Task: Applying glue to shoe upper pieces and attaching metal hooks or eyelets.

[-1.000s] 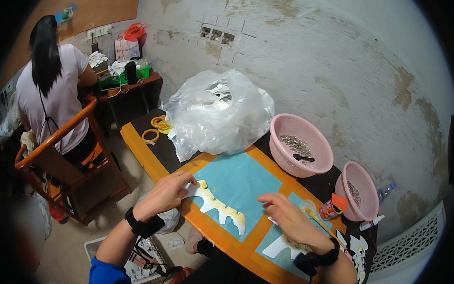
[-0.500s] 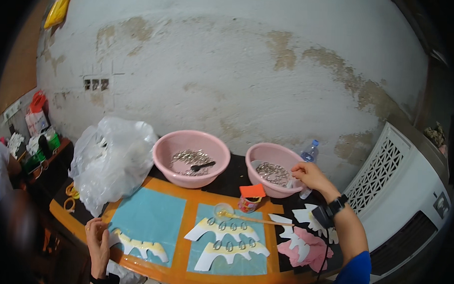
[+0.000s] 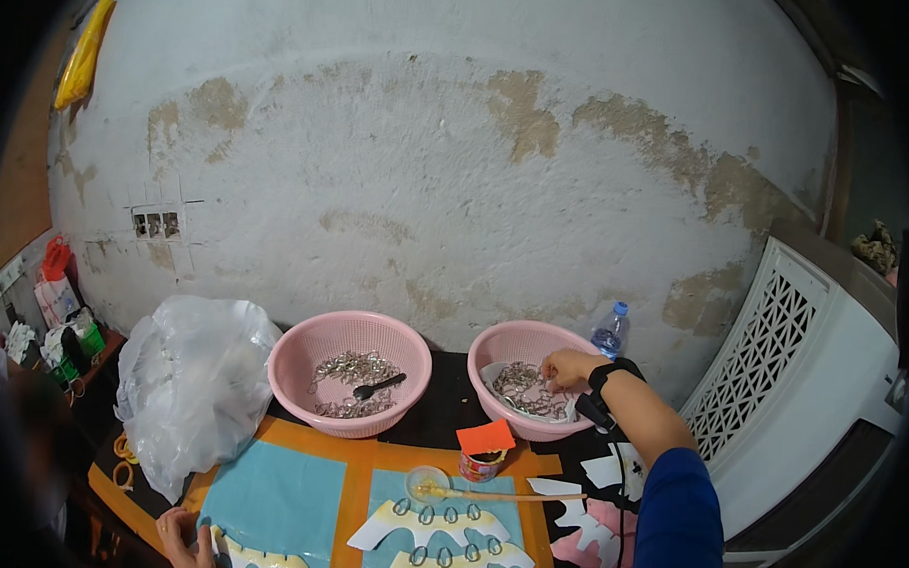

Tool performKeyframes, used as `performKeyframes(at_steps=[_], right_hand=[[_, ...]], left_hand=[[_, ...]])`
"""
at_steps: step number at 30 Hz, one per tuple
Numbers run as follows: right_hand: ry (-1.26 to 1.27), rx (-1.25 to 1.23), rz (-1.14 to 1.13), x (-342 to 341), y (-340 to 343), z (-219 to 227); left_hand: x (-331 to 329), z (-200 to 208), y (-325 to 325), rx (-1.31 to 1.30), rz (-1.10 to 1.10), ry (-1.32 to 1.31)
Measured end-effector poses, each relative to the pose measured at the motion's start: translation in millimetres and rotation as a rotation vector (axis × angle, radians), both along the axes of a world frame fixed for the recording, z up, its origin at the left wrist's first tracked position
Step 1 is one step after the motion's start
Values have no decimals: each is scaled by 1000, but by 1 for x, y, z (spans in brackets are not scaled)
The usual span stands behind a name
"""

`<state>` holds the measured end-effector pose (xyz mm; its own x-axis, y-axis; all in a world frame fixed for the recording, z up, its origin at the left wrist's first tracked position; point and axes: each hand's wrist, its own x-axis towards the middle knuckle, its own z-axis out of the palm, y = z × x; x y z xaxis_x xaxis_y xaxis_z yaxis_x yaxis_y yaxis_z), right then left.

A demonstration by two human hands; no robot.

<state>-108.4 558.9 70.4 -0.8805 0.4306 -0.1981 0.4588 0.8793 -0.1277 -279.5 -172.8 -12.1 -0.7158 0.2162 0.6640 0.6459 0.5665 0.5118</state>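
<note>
Pink right basket [image 3: 492, 357] takes the right hand [image 3: 569, 367], fingers pinched on metal rings [image 3: 519, 386]; left hand [image 3: 183, 537] presses flat, open, on white cutout [image 3: 255, 558].

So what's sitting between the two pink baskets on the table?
Nothing: in the head view the stretch of dark table between the left basket and the right basket is bare. The small tin with an orange lid sits nearer, in front of the gap.
</note>
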Motion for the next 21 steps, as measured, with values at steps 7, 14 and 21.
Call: performKeyframes(at_steps=[7, 14, 21], right_hand=[[-212, -127, -99, -22, -25, 5], [-330, -94, -71, -27, -42, 12], [-69, -310, -198, -18, -32, 24]], left_hand=[[6, 0, -5, 12, -8, -30], [-1, -3, -3, 36, 2, -61], [2, 0, -2, 61, -1, -69]])
